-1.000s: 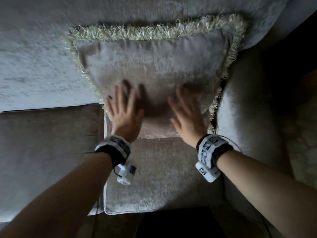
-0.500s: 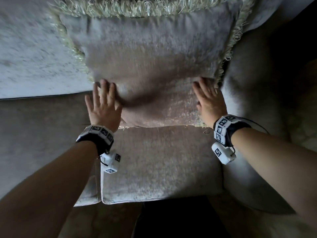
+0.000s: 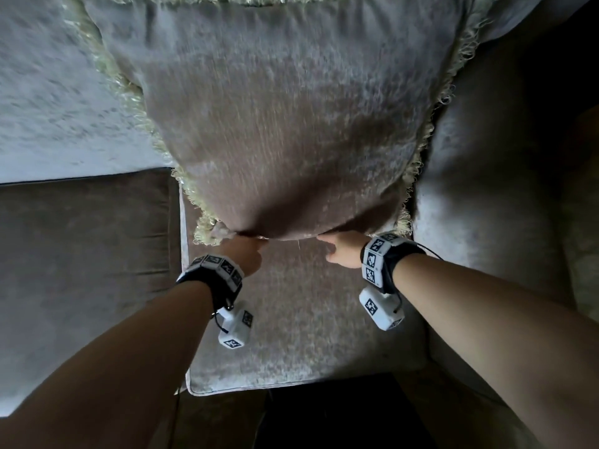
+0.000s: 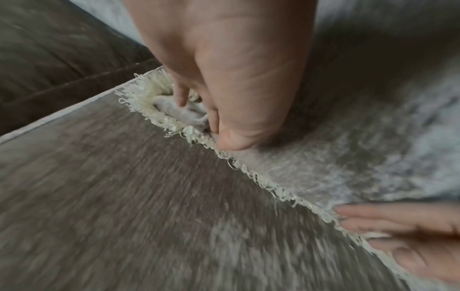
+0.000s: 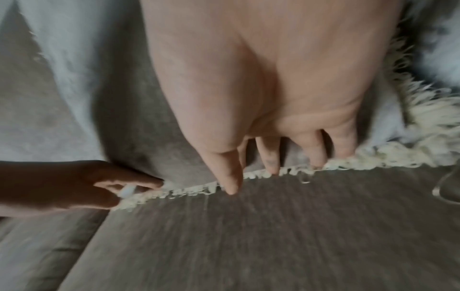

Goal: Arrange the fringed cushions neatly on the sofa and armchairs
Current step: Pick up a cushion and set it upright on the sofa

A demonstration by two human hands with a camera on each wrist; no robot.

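The cushion [image 3: 285, 124] stands leaning against the sofa [image 3: 64, 102] back at the right end, its lower edge resting on the seat pad [image 3: 291, 325] and its right side close against the armrest [image 3: 479, 196]. Pale fringe [image 3: 129, 89] runs round its edges; the upper edge is cut off at the top of the head view. The fabric is blurred in all three views.

The left hand [image 3: 246, 254] is at the cushion's lower left corner. In the left wrist view its thumb [image 4: 239, 137] and curled fingers pinch the fringed corner [image 4: 174, 112], with a fold of cloth bunched between them.

The right hand [image 3: 345, 251] is at the lower edge, nearer the right corner. In the right wrist view its fingers [image 5: 271, 159] are fairly straight and point down along the cushion face, tips at the fringe line where cushion meets seat pad; the thumb [image 5: 230, 177] reaches just past the fringe. Whether it grips anything I cannot tell; it looks to be pressing rather than holding.

Both wrists carry black bands with white marker blocks [image 3: 235, 328]. A darker seat pad [image 3: 84, 254] lies to the left of the lighter one under the cushion.
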